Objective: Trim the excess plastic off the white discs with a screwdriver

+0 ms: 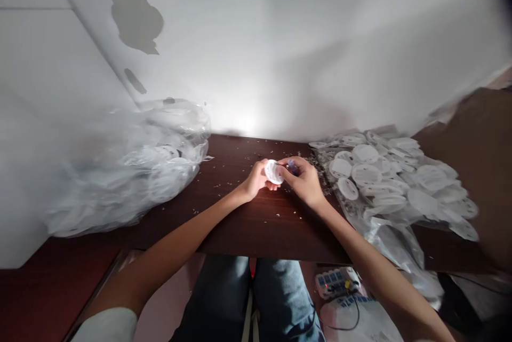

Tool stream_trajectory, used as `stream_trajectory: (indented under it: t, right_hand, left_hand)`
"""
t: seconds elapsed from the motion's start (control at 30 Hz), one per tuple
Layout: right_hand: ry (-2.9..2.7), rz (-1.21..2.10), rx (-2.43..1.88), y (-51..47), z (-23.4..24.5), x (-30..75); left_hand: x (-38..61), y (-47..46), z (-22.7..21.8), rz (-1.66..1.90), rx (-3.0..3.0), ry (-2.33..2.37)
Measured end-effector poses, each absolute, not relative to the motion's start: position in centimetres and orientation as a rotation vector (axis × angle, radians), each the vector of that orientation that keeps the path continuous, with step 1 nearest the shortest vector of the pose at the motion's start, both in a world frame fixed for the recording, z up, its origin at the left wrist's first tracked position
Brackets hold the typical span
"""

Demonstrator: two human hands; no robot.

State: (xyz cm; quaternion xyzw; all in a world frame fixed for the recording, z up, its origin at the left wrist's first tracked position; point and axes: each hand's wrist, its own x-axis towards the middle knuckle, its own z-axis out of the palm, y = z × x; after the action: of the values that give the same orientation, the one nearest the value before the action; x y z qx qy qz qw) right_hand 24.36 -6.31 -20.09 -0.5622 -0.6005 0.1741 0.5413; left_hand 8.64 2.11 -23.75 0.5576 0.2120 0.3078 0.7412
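A round white plastic disc point(273, 172) is held upright over the table in my left hand point(256, 180), the fingers curled round its left edge and underside. My right hand point(304, 179) is closed at the disc's right edge, its thumb and forefinger close against the disc. A small bluish-purple thing point(294, 166) shows inside the right hand's grip; it is mostly covered, and its kind does not show. Small white scraps point(278, 215) lie scattered on the dark wooden table point(248, 230) around the hands.
Many similar white discs point(367, 175) are heaped on plastic at the right. A big clear plastic bag point(160, 166) with white contents stands at the left. A brown carton point(476, 144) is at far right. Below the table edge sits a power strip point(335, 282) with cables.
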Motion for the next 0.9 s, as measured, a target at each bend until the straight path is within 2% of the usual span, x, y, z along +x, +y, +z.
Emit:
stream_trajectory:
  t: [0.13, 0.23, 0.43, 0.5, 0.9]
  right_hand:
    - [-1.469, 0.307, -1.336, -6.8, -20.2, 24.2]
    - [-1.433, 0.377, -1.311, -6.8, -20.4, 24.1]
    - [-1.06, 0.976, -1.205, -5.9, -20.3, 23.9]
    - [-1.045, 1.076, -1.154, -5.8, -20.3, 23.9]
    - [-1.328, 1.053, -1.156, -5.9, -20.5, 24.6]
  left_hand:
    - [8.7, 2.0, -24.2, 0.63, 1.247, 0.486]
    - [8.6, 1.9, -23.9, 0.637, 1.251, 0.466]
    - [8.4, 1.7, -23.2, 0.68, 1.207, 0.418]
    - [8.5, 1.9, -23.3, 0.674, 1.208, 0.411]
    - [8.3, 1.6, -22.4, 0.692, 1.158, 0.49]
